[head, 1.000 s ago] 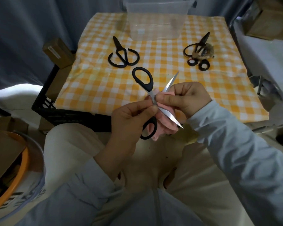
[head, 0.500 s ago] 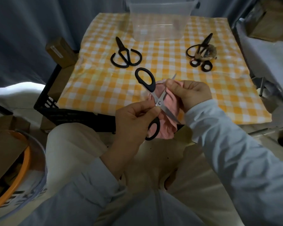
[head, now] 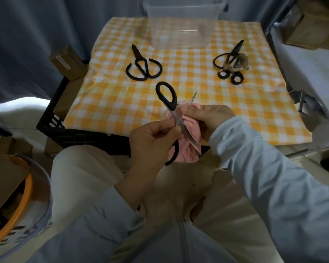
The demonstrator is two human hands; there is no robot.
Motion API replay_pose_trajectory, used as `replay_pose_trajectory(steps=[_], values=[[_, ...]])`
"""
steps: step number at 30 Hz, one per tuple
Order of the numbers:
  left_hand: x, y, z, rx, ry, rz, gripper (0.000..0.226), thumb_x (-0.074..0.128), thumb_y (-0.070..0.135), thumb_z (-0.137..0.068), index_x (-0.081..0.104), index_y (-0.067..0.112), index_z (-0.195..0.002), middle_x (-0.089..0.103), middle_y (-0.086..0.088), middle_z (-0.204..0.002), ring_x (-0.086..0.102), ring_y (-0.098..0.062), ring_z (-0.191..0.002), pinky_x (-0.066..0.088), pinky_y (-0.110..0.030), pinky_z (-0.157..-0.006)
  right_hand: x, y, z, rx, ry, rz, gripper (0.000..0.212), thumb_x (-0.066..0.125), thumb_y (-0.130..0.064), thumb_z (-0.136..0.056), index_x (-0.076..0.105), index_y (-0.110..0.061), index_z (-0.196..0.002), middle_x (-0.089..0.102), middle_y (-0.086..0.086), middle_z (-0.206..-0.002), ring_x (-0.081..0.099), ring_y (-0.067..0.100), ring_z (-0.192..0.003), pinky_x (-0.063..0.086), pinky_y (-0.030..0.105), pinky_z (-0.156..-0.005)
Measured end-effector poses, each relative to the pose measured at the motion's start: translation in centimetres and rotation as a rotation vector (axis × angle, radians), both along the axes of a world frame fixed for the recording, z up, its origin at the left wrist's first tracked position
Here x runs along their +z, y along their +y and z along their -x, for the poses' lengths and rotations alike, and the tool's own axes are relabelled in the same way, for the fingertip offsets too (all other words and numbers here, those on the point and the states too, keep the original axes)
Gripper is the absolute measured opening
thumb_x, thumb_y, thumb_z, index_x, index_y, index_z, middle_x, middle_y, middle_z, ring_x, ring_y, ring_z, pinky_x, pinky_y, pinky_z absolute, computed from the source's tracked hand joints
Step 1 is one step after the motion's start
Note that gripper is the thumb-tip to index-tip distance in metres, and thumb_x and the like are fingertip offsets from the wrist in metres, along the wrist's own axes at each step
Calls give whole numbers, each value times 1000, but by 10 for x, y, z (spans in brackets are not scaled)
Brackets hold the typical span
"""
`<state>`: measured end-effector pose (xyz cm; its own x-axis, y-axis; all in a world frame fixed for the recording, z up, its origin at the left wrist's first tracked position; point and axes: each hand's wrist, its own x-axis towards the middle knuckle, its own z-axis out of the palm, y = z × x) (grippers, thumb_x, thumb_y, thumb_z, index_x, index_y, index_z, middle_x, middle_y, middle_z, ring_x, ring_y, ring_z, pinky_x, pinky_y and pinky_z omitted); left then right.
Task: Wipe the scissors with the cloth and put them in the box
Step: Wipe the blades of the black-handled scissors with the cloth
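Black-handled scissors [head: 166, 96] with silver blades spread apart hang above my lap at the table's near edge. My left hand [head: 152, 140] grips them by the lower handle near the pivot. My right hand [head: 210, 118] holds a pink cloth [head: 188, 145] bunched around one blade, whose tip sticks out past the cloth. A clear plastic box [head: 180, 21] stands at the far edge of the table. On the table lie black iron scissors [head: 142, 66] at the left and several more scissors [head: 230, 61] at the right.
A yellow-checked tablecloth [head: 235, 103] covers the table, which rests on a black crate [head: 51, 122]. Cardboard boxes [head: 67, 62] sit left of the table. An orange-rimmed tub [head: 25, 188] stands at my left, a cardboard box [head: 315, 23] far right.
My right hand has slid the pink cloth along the blade toward its tip. The cloth now covers more of the blade. My left hand's grip is unchanged.
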<state>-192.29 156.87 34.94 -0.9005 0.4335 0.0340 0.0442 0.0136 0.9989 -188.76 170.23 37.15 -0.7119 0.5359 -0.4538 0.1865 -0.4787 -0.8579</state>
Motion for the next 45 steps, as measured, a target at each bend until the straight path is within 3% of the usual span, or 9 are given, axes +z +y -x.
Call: replay_pose_trajectory(steps=[5,11,14,21,25,33,38,42,45], values=[[2,1,1,-13,-221,-88,11,70,0,-79,72,10,-85,73,-7,-74,70,-19,-75,56,-22,-72,-1,5,-2,122,79,73,30,74,-6,-55,71,4,-83,70,20,-76,68,30,-70,58,42,-72],[9,2,1,-65,-241,-109,13,66,-4,-80,68,9,-83,70,1,-59,68,-10,-60,54,-17,-65,0,9,2,-30,191,135,20,73,-4,-62,69,5,-79,69,23,-74,68,33,-65,57,43,-64],[9,1,4,-33,-246,-102,15,69,-2,-79,68,13,-78,70,7,-61,68,-6,-61,53,-15,-63,-1,4,-1,68,141,96,6,68,-3,-72,71,2,-76,69,21,-71,68,29,-62,57,39,-59],[9,1,1,-62,-230,-97,16,68,-3,-79,70,13,-79,71,1,-65,68,-14,-65,56,-22,-69,3,15,3,-46,154,101,33,77,-6,-55,68,6,-84,68,25,-79,67,35,-74,56,51,-74],[9,0,4,-52,-217,-88,18,69,-2,-78,69,15,-77,70,7,-61,67,-6,-60,53,-16,-62,-1,4,-3,94,130,50,4,68,0,-73,71,1,-74,69,20,-68,67,28,-59,58,38,-58],[10,-3,1,-95,-175,-99,17,64,-6,-81,67,11,-82,70,5,-60,68,-8,-58,52,-14,-61,5,15,4,-80,143,68,40,75,-7,-52,66,9,-88,67,27,-84,66,35,-75,55,51,-78],[7,-5,2,-92,-187,-95,14,64,-6,-81,68,8,-84,70,1,-60,68,-11,-57,53,-16,-61,5,21,10,-94,69,-17,40,80,-11,-51,68,3,-87,68,23,-88,66,32,-78,55,48,-80],[-1,-12,1,-82,-252,-104,18,65,-4,-80,73,11,-77,70,-6,-62,67,-16,-59,56,-24,-64,4,48,6,-135,43,-105,34,79,-26,-69,68,-7,-96,71,10,-93,68,24,-84,54,47,-84],[-4,-14,3,-71,-390,-149,24,63,-3,-80,75,15,-70,71,-8,-64,68,-15,-59,57,-24,-62,4,44,0,-134,74,23,29,78,-21,-69,69,-3,-90,70,15,-88,67,28,-84,53,49,-84]])
